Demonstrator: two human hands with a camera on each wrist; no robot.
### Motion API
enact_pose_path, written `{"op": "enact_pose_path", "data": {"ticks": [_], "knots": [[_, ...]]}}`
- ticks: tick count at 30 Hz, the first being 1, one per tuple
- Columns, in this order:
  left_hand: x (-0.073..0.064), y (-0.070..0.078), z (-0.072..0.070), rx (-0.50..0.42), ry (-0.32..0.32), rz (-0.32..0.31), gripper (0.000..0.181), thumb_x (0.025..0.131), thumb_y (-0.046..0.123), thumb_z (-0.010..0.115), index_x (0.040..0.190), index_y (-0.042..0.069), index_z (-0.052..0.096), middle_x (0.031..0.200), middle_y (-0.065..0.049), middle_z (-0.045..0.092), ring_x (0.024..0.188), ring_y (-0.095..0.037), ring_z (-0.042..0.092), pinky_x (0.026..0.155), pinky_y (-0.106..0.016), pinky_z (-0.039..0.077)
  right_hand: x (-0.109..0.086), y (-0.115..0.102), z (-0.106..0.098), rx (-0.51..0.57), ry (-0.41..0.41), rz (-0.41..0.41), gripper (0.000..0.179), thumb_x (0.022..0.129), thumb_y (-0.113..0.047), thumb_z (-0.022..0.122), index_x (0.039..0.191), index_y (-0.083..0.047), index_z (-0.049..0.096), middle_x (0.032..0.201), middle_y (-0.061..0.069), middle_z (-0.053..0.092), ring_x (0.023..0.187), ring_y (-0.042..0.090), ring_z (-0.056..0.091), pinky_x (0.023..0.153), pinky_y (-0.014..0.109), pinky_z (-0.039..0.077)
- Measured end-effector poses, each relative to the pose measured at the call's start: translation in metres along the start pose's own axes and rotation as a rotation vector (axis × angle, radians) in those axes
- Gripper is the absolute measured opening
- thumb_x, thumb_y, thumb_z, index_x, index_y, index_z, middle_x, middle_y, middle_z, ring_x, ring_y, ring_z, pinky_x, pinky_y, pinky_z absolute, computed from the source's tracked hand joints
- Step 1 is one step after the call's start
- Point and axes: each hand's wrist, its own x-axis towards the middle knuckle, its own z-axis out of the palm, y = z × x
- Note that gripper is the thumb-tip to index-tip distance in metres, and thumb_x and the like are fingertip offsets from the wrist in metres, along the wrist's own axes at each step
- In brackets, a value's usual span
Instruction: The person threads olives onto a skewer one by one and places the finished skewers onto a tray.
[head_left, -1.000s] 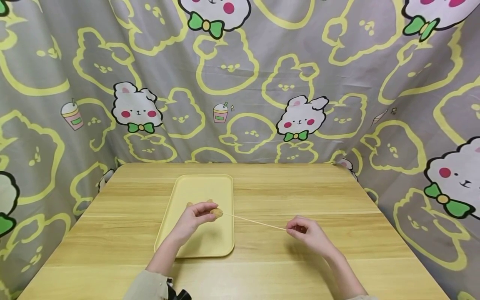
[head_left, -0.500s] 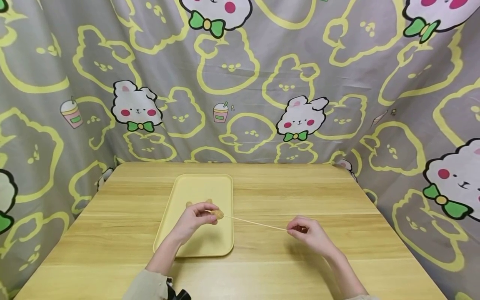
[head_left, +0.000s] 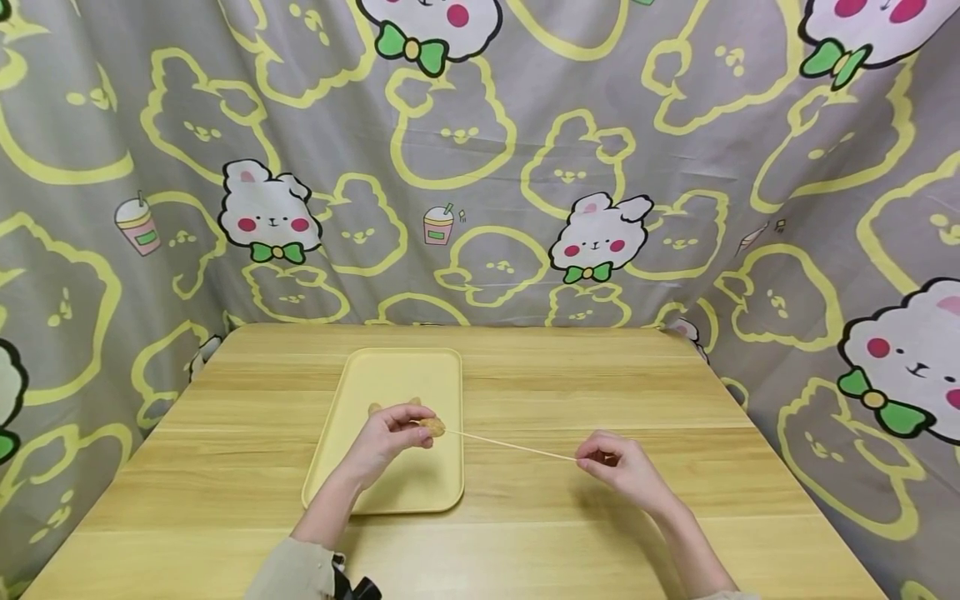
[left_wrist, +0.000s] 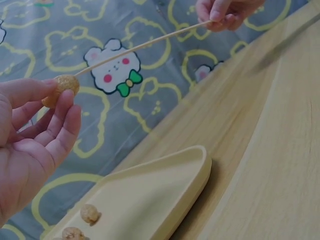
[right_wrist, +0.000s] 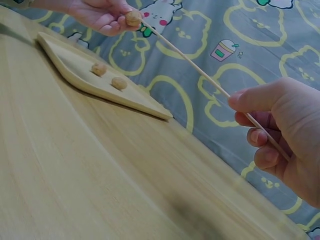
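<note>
Between the thumb and fingers of my left hand (head_left: 381,443) I pinch a golden-brown fried ball (left_wrist: 68,86), held above the yellow tray (head_left: 408,371). A thin bamboo skewer (head_left: 517,447) runs from my right hand (head_left: 621,471) to the ball, its far tip right at the ball's surface. My right thumb and fingers grip the skewer near its other end, which runs back towards the palm in the right wrist view. Two more fried balls, one (right_wrist: 98,69) beside the other (right_wrist: 118,83), lie on the tray, partly hidden behind my left hand in the head view.
The tray stands left of centre on a wooden table (head_left: 600,375). A grey curtain (head_left: 480,200) with yellow outlines and white rabbit faces hangs behind the table and at both sides.
Both hands, the ball and the skewer keep nearly the same places. The tray and background have shifted slightly left in the head view.
</note>
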Motion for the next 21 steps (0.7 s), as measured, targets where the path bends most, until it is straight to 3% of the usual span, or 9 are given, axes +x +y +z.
{"op": "enact_pose_path", "data": {"ticks": [5,15,21], "knots": [[0.001,0.0,-0.001,0.007,0.001,-0.002,0.032,0.085,-0.002,0.062,0.109,-0.019,0.052,0.091,0.0,0.066,0.076,-0.012,0.064,0.076,-0.026,0.054,0.001,-0.002,0.001,-0.009,-0.007,0.003,0.016,0.079,0.011,0.063,0.084,-0.003,0.067,0.077,0.011,0.059,0.066,0.006,0.05,0.051,0.02,0.044],[0.001,-0.002,0.001,0.082,-0.01,0.003,0.037,0.083,0.0,0.065,0.108,-0.023,0.049,0.088,0.002,0.065,0.074,-0.011,0.063,0.076,-0.026,0.053,-0.001,0.019,0.005,0.029,-0.004,-0.019,0.006,0.081,0.001,0.066,0.086,0.0,0.067,0.08,0.011,0.059,0.069,0.007,0.052,0.053,0.021,0.047],[0.0,-0.001,0.003,0.093,0.001,0.003,0.038,0.082,0.0,0.066,0.108,-0.023,0.05,0.086,0.002,0.066,0.073,-0.011,0.064,0.076,-0.026,0.053,0.0,0.016,0.009,0.006,0.0,0.001,0.008,0.079,0.006,0.065,0.086,0.001,0.067,0.079,0.012,0.06,0.069,0.006,0.052,0.054,0.021,0.047]]}}
